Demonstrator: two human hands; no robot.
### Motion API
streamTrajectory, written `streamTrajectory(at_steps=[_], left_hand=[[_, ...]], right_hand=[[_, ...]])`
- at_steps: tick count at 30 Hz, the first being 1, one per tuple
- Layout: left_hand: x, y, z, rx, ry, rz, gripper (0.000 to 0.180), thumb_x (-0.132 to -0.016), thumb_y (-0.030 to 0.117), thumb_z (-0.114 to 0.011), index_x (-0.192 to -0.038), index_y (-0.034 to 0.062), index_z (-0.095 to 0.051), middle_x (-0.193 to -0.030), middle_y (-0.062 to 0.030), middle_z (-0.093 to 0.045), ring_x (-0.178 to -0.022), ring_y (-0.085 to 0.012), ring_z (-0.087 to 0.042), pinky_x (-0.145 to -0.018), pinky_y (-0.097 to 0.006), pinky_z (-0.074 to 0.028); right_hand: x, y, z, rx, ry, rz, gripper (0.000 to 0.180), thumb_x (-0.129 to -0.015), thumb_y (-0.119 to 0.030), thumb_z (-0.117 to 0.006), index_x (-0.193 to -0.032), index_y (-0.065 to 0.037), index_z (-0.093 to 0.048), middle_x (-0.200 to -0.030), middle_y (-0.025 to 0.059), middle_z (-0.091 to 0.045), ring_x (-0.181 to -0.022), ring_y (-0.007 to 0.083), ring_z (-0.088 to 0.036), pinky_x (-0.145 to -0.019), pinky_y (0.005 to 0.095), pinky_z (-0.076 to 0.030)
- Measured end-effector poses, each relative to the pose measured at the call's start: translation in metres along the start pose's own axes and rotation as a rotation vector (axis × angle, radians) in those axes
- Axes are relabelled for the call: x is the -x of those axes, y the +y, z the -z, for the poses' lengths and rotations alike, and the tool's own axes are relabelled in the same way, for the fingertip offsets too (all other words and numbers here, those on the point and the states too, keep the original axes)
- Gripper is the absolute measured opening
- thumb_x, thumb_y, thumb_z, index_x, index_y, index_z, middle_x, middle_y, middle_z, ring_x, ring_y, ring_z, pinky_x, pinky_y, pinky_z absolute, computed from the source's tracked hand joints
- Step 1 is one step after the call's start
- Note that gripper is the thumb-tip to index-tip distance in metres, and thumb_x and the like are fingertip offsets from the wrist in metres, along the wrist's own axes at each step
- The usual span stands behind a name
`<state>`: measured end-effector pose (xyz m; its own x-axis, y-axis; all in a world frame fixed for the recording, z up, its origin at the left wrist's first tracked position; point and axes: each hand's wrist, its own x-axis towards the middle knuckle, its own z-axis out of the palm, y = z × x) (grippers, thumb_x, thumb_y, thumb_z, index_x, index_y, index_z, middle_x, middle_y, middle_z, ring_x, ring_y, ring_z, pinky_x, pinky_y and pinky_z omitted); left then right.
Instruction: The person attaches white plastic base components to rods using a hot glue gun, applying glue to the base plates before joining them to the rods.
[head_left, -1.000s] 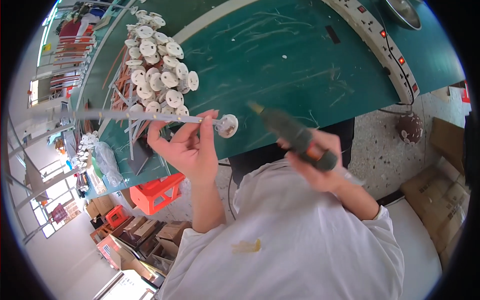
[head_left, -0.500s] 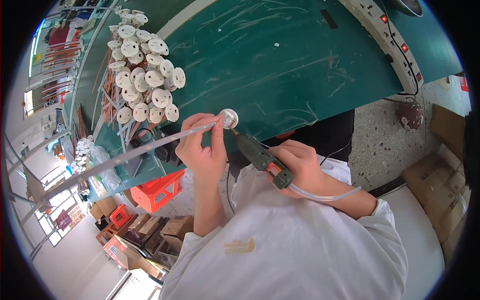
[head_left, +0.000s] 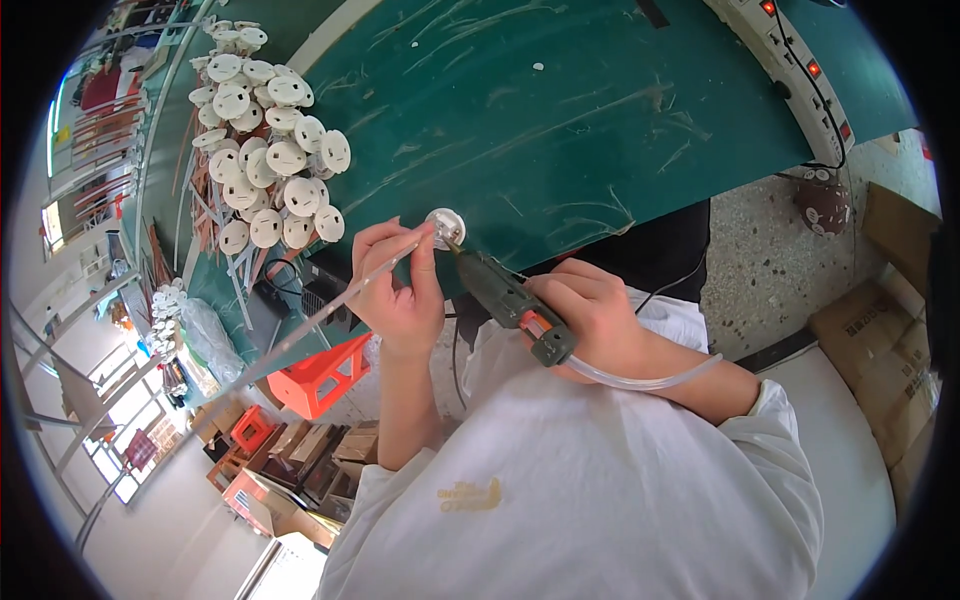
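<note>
— What lay on the scratched green table top (head_left: 600, 120)?
— A heap of round white plastic discs (head_left: 265, 160). At its near edge the left hand (head_left: 400, 290) pinched one small white disc on a thin clear rod (head_left: 443, 226).
— The right hand (head_left: 600, 315)?
— Wrapped around a grey-green glue gun (head_left: 510, 300), nozzle touching it. An orange plastic stool (head_left: 320, 375) stood below.

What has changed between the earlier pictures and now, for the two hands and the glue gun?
The right hand swung the glue gun in from the right until its nozzle met the white disc at the end of the clear rod. The left hand kept its fingers on the rod and drew it slightly nearer the body. The pile of white discs on the green table stayed as it was.
</note>
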<state>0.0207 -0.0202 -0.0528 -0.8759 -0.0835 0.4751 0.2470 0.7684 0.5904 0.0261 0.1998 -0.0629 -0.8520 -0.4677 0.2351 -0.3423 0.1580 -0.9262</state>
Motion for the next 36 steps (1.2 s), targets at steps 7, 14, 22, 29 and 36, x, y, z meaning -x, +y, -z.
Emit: streamTrajectory(at_steps=[7, 14, 22, 29, 36], left_hand=[[0.0025, -0.0011, 0.0023, 0.030, -0.005, 0.014, 0.017, -0.081, -0.007, -0.075, -0.095, 0.0011, -0.070, -0.083, -0.0087, -0.069, -0.077, -0.0262, -0.065, -0.077, -0.039, -0.058], [-0.0026, -0.0004, 0.0016, 0.048, -0.015, -0.005, 0.018, -0.081, -0.008, -0.075, -0.095, 0.0007, -0.069, -0.085, -0.0093, -0.071, -0.078, -0.0250, -0.065, -0.070, -0.034, -0.055], [-0.0002, 0.0028, 0.0059, 0.080, -0.059, 0.110, 0.021, -0.081, -0.010, -0.073, -0.098, 0.0014, -0.067, -0.088, -0.0095, -0.073, -0.080, -0.0231, -0.064, -0.066, -0.030, -0.053], [0.0006, 0.0014, 0.0074, 0.051, -0.060, 0.051, 0.024, -0.080, -0.010, -0.075, -0.099, 0.0028, -0.066, -0.088, -0.0090, -0.074, -0.079, -0.0227, -0.063, -0.064, -0.029, -0.052], [-0.0040, 0.0066, 0.0070, 0.036, -0.060, 0.045, 0.022, -0.080, -0.009, -0.075, -0.097, 0.0030, -0.068, -0.087, -0.0076, -0.073, -0.079, -0.0220, -0.062, -0.065, -0.029, -0.052]], right_hand=[[0.0006, 0.0031, -0.0040, 0.031, -0.011, 0.019, 0.026, -0.071, -0.010, -0.076, -0.091, 0.001, -0.065, -0.087, 0.0146, -0.069, -0.071, 0.0317, -0.063, -0.062, 0.0385, -0.053], [0.0015, 0.0090, -0.0027, 0.054, -0.028, 0.024, 0.028, -0.069, -0.012, -0.078, -0.090, -0.001, -0.065, -0.088, 0.0134, -0.070, -0.073, 0.0313, -0.063, -0.064, 0.0377, -0.053], [0.0001, 0.0072, -0.0016, 0.060, -0.034, 0.026, 0.027, -0.068, -0.013, -0.078, -0.089, -0.001, -0.065, -0.085, 0.0124, -0.069, -0.070, 0.0304, -0.060, -0.062, 0.0366, -0.051], [0.0020, 0.0025, -0.0027, 0.108, -0.036, -0.010, 0.024, -0.068, -0.013, -0.077, -0.086, -0.002, -0.064, -0.074, 0.0105, -0.062, -0.066, 0.0279, -0.054, -0.058, 0.0361, -0.046], [0.0034, 0.0031, -0.0040, 0.141, -0.022, -0.017, 0.023, -0.068, -0.013, -0.077, -0.084, -0.002, -0.064, -0.070, 0.0099, -0.060, -0.066, 0.0276, -0.053, -0.057, 0.0359, -0.045]])
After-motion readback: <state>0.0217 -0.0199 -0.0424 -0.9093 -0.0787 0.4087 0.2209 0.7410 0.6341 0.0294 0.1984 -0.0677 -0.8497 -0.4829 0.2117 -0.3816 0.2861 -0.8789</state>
